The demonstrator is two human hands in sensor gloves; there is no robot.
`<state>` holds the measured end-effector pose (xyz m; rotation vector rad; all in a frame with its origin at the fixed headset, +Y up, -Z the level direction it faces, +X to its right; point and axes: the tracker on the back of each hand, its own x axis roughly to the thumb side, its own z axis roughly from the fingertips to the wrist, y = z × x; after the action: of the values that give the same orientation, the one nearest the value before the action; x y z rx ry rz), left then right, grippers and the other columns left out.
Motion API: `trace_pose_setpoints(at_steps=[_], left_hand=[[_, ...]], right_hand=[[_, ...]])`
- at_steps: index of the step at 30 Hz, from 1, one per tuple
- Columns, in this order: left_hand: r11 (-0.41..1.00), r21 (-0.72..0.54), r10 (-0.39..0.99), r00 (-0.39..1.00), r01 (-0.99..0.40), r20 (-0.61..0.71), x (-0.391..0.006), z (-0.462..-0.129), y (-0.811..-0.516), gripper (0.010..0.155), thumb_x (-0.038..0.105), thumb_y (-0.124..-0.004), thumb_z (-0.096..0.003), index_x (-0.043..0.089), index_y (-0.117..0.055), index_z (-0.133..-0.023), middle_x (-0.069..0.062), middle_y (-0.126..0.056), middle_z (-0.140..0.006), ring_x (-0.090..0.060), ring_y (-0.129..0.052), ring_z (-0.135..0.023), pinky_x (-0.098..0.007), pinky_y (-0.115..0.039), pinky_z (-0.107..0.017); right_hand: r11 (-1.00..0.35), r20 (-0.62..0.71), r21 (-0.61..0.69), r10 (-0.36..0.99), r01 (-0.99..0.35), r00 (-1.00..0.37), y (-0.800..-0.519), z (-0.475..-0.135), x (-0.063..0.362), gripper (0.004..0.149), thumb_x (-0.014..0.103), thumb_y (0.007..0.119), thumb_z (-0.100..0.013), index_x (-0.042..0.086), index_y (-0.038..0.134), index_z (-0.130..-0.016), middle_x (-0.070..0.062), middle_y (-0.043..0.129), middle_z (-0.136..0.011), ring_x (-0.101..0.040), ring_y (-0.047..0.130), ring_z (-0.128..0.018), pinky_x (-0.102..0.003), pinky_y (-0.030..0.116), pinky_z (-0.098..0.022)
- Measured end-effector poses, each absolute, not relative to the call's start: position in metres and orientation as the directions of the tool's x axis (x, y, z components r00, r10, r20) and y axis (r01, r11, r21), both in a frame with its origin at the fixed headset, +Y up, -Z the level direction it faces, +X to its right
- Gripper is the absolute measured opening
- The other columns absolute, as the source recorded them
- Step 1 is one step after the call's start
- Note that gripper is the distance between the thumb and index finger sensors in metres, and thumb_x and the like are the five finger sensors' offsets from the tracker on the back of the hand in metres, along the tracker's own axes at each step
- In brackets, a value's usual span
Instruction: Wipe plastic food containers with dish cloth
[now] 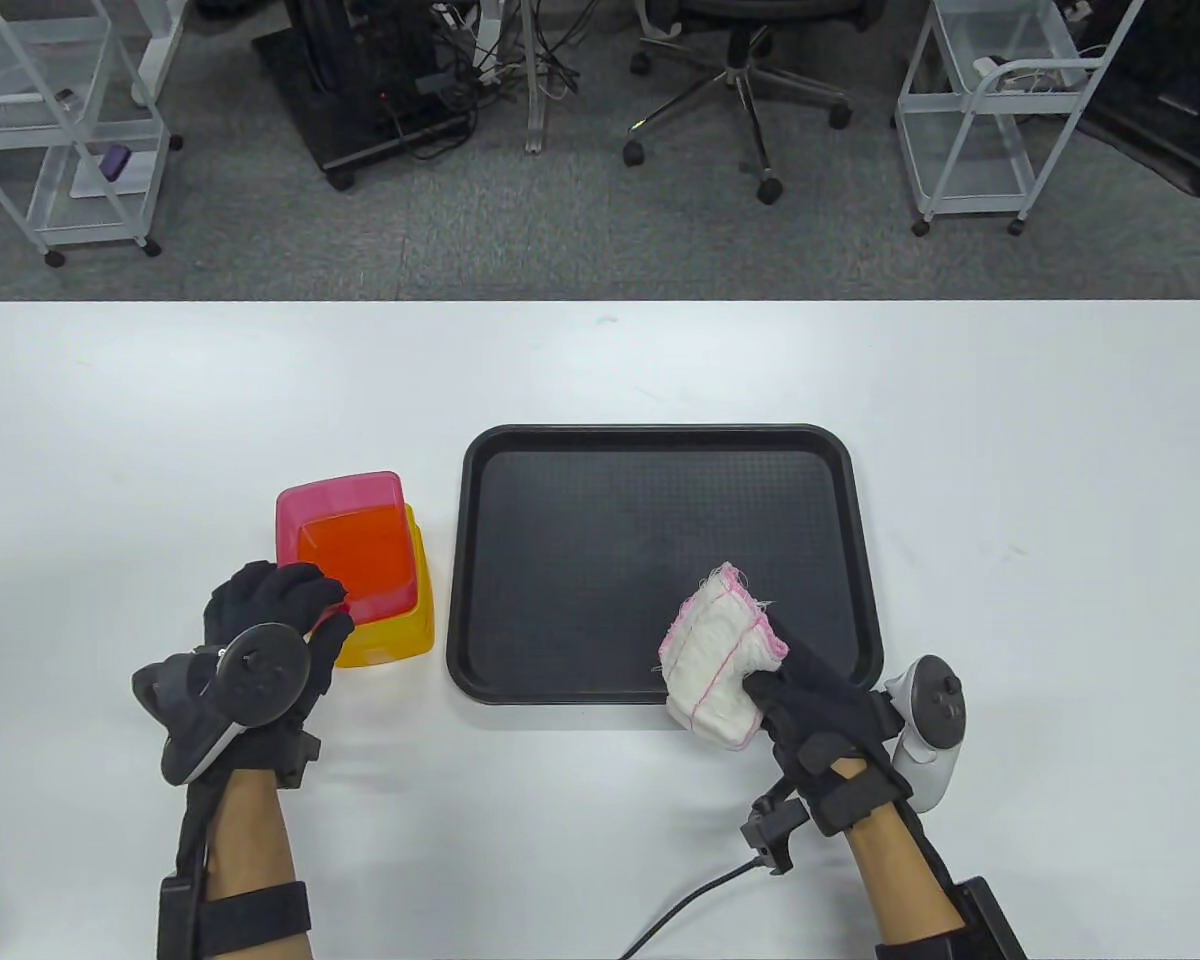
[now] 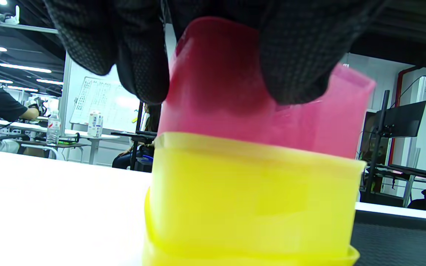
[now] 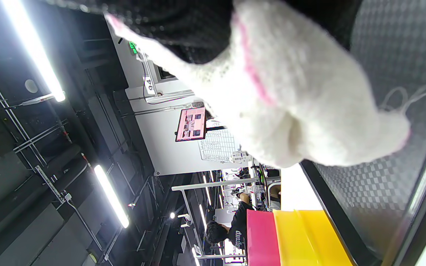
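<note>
A pink container [image 1: 345, 535] sits nested inside a yellow container [image 1: 400, 630] on the white table, left of the black tray [image 1: 650, 470]. My left hand [image 1: 280, 620] grips the near rim of the pink container; in the left wrist view my fingers [image 2: 294, 55] hang over the pink container [image 2: 257, 111] above the yellow container [image 2: 250, 199]. My right hand [image 1: 810, 700] holds a bunched white dish cloth with pink edging [image 1: 715, 650] over the tray's near right corner. The right wrist view shows the cloth [image 3: 290, 96] close up, with both containers [image 3: 283, 236] beyond.
The tray's inside is bare apart from the cloth over its corner. A cable [image 1: 700, 895] runs from my right wrist off the near table edge. An office chair [image 1: 750, 60] and wire carts [image 1: 1000, 100] stand on the floor behind the table.
</note>
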<state>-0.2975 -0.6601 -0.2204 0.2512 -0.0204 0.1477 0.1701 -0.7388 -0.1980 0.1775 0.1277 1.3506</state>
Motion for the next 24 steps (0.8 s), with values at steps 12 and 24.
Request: trace_pose_setpoints(at_steps=[12,24], left_hand=[[0.894,0.344,0.277,0.958,-0.286,0.076,-0.28,-0.213,-0.644,0.067,0.062,-0.075,-0.0494,0.031,-0.072,-0.109,-0.006,-0.055,-0.124,-0.053,-0.044,-0.115,-0.073,-0.033,-0.079],[0.947,0.169,0.168,0.87,-0.273,0.464,-0.112,-0.196,-0.659,0.084,0.07,-0.057,-0.0498,0.031,-0.036,-0.121,-0.011,-0.027,-0.128,-0.057,-0.023,-0.113,-0.073,-0.023,-0.076]], right_hand=[[0.125,0.061,0.171,0.989,-0.977,0.137,-0.735,-0.199,0.174,0.05,0.009,0.074,-0.048,0.006,0.063,-0.097,-0.028,0.071,-0.097,-0.05,0.084,-0.076,-0.055,0.081,-0.049],[-0.169,0.304,0.012,0.94,-0.986,-0.157,-0.693,-0.194,0.206,0.049,0.006,0.074,-0.048,0.007,0.066,-0.096,-0.027,0.071,-0.097,-0.052,0.081,-0.079,-0.059,0.076,-0.051]])
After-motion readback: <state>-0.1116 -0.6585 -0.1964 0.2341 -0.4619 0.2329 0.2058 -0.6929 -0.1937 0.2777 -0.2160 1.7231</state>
